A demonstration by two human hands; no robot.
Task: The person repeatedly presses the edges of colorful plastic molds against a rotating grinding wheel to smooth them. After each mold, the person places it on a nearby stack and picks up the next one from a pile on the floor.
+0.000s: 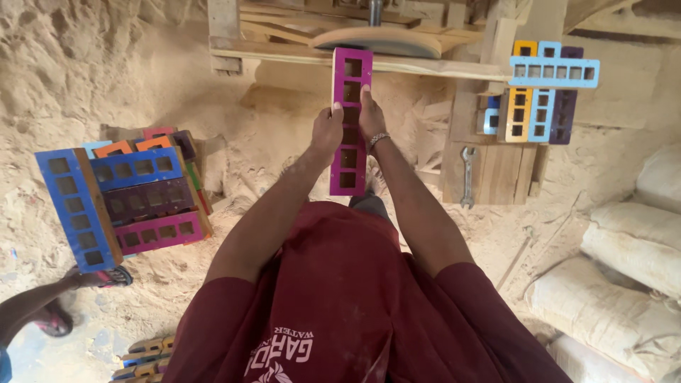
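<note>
I am gripping the magenta slotted strip (350,120) with both hands closed, left hand (327,135) | right hand (371,119) | keeping it square towards the wooden bench (298,51).

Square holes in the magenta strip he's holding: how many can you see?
5. They run in a line down the magenta strip: two above the hands, one between the left hand and right hand, two below. Fingers may hide another.

both arms reach forward, left hand (326,135) and right hand (370,117) curled shut, close together.
</note>
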